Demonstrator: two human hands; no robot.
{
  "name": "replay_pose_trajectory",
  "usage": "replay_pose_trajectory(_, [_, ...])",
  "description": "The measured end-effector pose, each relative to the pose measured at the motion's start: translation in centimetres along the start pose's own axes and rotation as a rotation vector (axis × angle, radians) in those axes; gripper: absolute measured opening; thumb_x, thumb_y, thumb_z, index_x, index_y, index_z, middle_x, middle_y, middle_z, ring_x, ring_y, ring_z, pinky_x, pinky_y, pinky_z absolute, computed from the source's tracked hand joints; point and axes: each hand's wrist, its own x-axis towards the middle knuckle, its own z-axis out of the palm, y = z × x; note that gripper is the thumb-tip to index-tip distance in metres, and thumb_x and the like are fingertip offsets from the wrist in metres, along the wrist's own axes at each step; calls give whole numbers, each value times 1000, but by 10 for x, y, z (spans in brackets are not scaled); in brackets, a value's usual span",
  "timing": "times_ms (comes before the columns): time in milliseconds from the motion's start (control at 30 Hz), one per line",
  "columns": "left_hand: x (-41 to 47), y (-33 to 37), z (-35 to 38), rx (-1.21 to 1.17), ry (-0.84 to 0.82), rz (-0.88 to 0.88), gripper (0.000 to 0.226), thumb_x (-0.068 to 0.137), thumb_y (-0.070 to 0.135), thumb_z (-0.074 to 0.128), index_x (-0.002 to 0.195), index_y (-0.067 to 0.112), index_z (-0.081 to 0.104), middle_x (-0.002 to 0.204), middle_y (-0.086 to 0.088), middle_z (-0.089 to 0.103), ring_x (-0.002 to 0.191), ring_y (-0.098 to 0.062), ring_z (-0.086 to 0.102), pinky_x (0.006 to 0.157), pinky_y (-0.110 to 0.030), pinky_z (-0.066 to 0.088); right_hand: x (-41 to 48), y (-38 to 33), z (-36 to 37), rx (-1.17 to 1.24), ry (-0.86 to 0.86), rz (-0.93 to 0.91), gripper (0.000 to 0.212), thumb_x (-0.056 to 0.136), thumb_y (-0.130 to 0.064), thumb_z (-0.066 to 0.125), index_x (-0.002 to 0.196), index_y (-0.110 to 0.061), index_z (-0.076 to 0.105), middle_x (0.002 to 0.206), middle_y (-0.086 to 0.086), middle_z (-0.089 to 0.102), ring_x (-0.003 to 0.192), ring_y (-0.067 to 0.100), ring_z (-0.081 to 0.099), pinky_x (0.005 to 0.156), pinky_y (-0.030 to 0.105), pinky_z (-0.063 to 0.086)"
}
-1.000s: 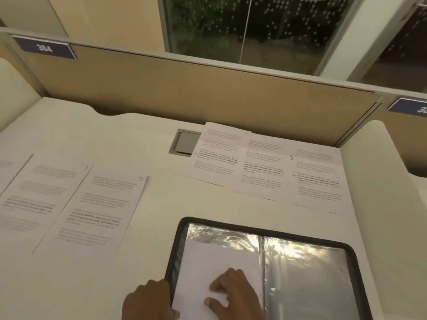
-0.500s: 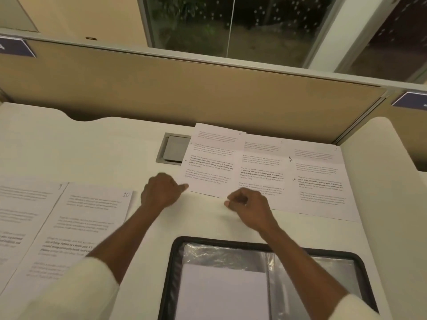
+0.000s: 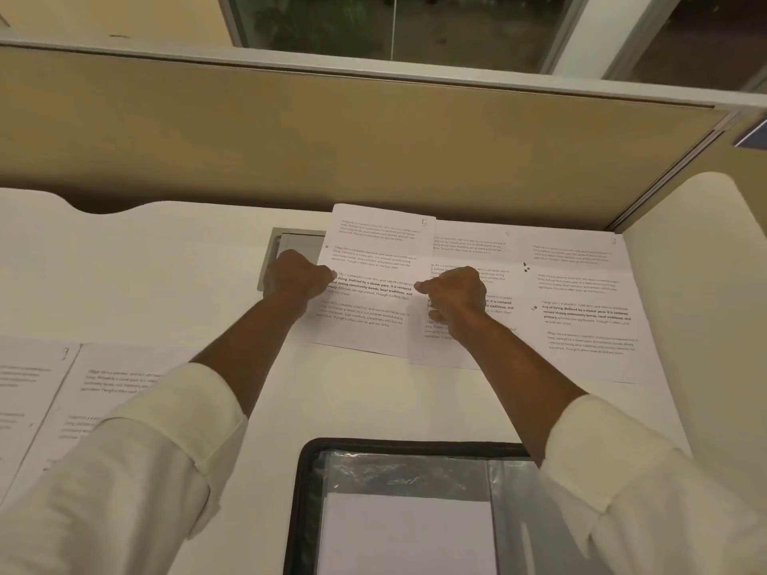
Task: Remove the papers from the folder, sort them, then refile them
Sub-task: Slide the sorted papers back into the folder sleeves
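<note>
White paper lay in six sheets on the pale desk [image 3: 166,263], with one black-rimmed folder [image 3: 303,491] and two hands at work. Three sheets sat in an overlapping row at 12 to 1 o'clock: the sheet marked 5 [image 3: 369,317] on top at the left end, the middle sheet [image 3: 469,246] partly under it, and the right sheet [image 3: 581,300] toward 2 o'clock. Two more, the outer left sheet [image 3: 20,392] and the inner left sheet [image 3: 116,379], lay side by side at 9 o'clock. The sixth, the filed sheet [image 3: 406,533], sat inside a clear sleeve of the folder, which lay open at 6 o'clock with its spine running 6 to 12. The sheet marked 5 had its long axis running from 6 to 12, its top edge leaning slightly toward 1, print upright to the person; its upper left part covered a corner of the grey cable hatch [image 3: 290,242]. The left hand [image 3: 296,278] had curled fingers and pinched that sheet's left edge, thumb lying on the print. The right hand [image 3: 454,296], fingers likewise curled, pinched its right edge, thumb pointing toward 9.
</note>
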Motion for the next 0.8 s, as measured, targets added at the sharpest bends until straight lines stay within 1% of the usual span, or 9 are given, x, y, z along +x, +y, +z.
replay_pose_trajectory(33, [2,1,2,-10,-13,-14,43,85,38,88,95,8,59,96,-7,63,90,-29,61,75,-36,50,0,-1,2,3,-4,20,32,75,-20,93,82,-3,67,76,6,69,61,29,69,69,56,65])
replay_pose_trajectory(100, [7,1,6,-52,-43,-54,45,80,37,92,95,4,64,101,-11,73,95,-33,71,72,-35,52,-1,-3,5,5,-6,41,31,74,-16,93,87,-1,69,77,7,71,60,27,69,68,54,66])
replay_pose_trajectory(233, [11,-1,11,-128,-71,-106,41,75,31,96,90,5,67,100,-13,76,95,-35,75,69,-34,54,0,0,10,11,8,51,34,65,-18,94,83,-12,66,85,4,72,78,31,74,76,50,66])
replay_pose_trajectory(300, [10,-2,12,-143,-99,-133,43,72,28,98,93,4,69,99,-13,75,92,-34,74,78,-37,60,3,4,12,-1,4,47,41,60,-24,95,90,-15,68,96,4,76,89,33,75,81,45,64])
replay_pose_trajectory(367, [10,-2,13,-161,-136,-170,48,69,26,100,97,1,71,100,-17,75,94,-35,74,81,-38,58,4,6,11,16,-4,46,40,63,-22,95,96,-12,73,98,4,76,90,31,74,82,42,63])
replay_pose_trajectory(567, [5,-11,16,-245,-152,-233,39,77,24,96,81,6,62,88,-9,71,72,-22,64,56,-29,43,0,21,3,174,-119,-19,32,75,-8,91,102,-17,77,102,0,80,90,23,77,86,44,65])
replay_pose_trajectory(700, [-11,-23,11,-292,-158,-241,45,73,29,98,99,3,71,99,-13,76,94,-33,74,69,-35,52,-17,30,-14,283,-185,-75,36,82,-8,88,114,-17,76,106,-1,80,94,20,77,86,42,64])
replay_pose_trajectory(733, [-16,-25,10,-304,-164,-231,49,72,31,98,102,3,72,100,-13,76,95,-33,74,69,-35,52,-23,33,-19,324,-215,-77,36,82,-8,88,115,-16,76,106,-1,81,95,21,78,87,43,64])
replay_pose_trajectory(800, [-30,-28,7,-354,-217,-189,47,75,29,97,106,3,73,96,-15,76,78,-29,70,61,-32,51,-36,40,-31,409,-301,-86,37,84,-7,87,118,-15,76,109,1,81,99,23,78,90,45,63])
